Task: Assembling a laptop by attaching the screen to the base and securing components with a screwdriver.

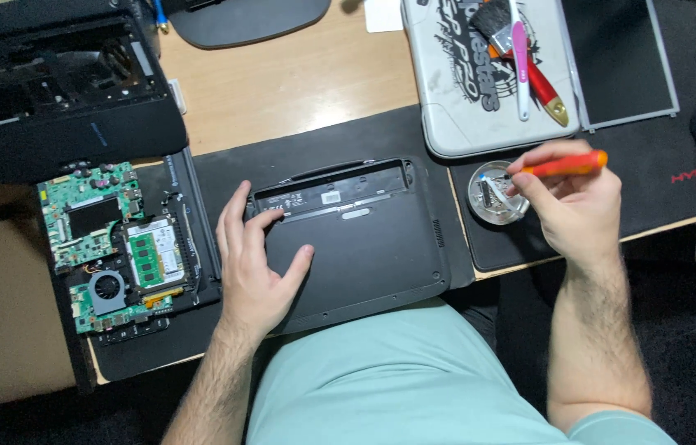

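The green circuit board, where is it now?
In the head view, the green circuit board lies at the far left, beside the left hand.

I see a matt black plastic laptop base [356,239] lying on a dull black mat [298,140] — the bench [282,74] beneath looks like smooth pale wood. The screwdriver [566,165] has a glossy orange plastic handle; the small round dish [496,191] is shiny metal. The green circuit board [109,239] looks lacquered — faintly glossy.
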